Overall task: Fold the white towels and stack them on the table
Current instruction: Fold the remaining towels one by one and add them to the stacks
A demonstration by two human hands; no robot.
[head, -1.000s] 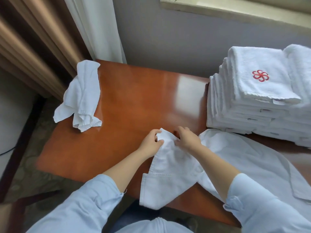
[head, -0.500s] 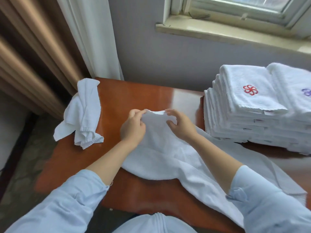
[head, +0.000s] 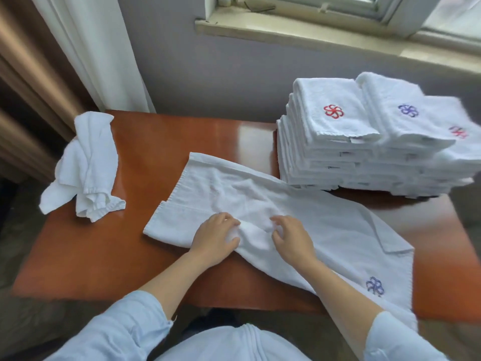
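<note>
A white towel (head: 325, 230) with a blue flower emblem lies spread across the brown table (head: 109, 254), its left end flat and its right corner turned over. My left hand (head: 214, 237) and my right hand (head: 292, 238) rest on its near edge, pinching a raised fold of cloth between them. A tall stack of folded white towels (head: 364, 152) with red and blue emblems stands at the back right. A crumpled white towel (head: 87, 165) lies at the table's back left corner.
A wall and a window sill (head: 325, 35) rise behind the table. White and tan curtains (head: 86, 48) hang at the left. Bare tabletop shows between the crumpled towel and the spread one.
The towel, held bunched up in the air half a second ago, now lies spread on the table. Both hands have come down toward me onto its near edge.
</note>
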